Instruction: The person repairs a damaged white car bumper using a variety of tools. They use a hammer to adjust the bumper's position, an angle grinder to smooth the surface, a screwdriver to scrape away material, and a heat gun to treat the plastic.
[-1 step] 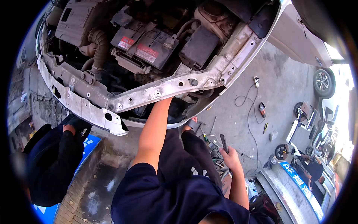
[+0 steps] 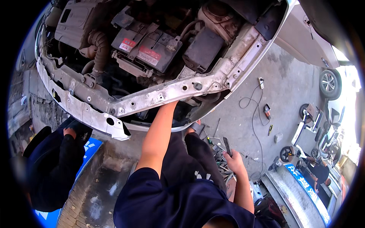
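While the left forearm [image 2: 157, 133] runs under the car's front crossbeam [image 2: 154, 97], the left hand is out of sight; can't tell its grip. Right hand [image 2: 236, 162] is closed round a dark flat tool [image 2: 227, 144], held well apart from the crossbeam's edge, open air around the tip. Wide stretch of concrete floor [image 2: 287, 95] to the right. Loose hand tools [image 2: 219, 156] lie near the legs [image 2: 203, 155], angle grinder [image 2: 267, 111] farther out.

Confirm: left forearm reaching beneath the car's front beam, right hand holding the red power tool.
No: the head view shows the right hand holding a dark, flat tool; the red power tool lies on the floor. The left forearm is as you say.
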Demonstrator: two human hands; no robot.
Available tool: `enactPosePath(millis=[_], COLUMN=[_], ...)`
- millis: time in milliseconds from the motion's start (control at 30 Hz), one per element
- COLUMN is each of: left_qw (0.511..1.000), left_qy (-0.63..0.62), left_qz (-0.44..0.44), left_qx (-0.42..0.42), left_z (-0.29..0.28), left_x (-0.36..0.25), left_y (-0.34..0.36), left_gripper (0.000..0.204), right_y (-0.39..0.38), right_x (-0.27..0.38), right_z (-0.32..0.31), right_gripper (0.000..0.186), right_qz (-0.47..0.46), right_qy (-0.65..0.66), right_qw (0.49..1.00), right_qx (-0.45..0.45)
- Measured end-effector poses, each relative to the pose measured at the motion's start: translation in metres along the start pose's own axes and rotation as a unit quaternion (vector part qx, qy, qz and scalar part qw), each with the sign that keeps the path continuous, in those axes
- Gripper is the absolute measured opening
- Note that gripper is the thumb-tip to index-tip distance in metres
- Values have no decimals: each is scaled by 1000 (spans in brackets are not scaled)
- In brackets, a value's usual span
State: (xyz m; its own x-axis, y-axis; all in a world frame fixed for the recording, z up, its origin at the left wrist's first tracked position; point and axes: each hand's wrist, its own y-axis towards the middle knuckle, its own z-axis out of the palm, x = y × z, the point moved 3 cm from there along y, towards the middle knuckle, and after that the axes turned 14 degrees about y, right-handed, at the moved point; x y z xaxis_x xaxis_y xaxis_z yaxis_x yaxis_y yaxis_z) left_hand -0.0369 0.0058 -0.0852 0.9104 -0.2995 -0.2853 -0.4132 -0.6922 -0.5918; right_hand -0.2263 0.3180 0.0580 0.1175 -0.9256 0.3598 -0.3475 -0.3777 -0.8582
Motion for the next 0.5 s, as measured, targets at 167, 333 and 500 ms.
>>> enactPosePath(millis=[167,333,500], left_qw=[992,687,605], left_qy=[-83,-718,-792], left_qz=[13,32,26], left_qx=[-91,-105,-70], left_z=[56,117,114], left_x=[6,13,6], left_y=[8,22,28], left_gripper=[55,49,50], right_y=[0,4,15], right_x=[43,47,21], right_z=[10,16,19], right_gripper=[31,36,37], right_qz=[26,28,10], right_qy=[1,54,-19], right_qw=[999,998,1000], right_qx=[28,15,12])
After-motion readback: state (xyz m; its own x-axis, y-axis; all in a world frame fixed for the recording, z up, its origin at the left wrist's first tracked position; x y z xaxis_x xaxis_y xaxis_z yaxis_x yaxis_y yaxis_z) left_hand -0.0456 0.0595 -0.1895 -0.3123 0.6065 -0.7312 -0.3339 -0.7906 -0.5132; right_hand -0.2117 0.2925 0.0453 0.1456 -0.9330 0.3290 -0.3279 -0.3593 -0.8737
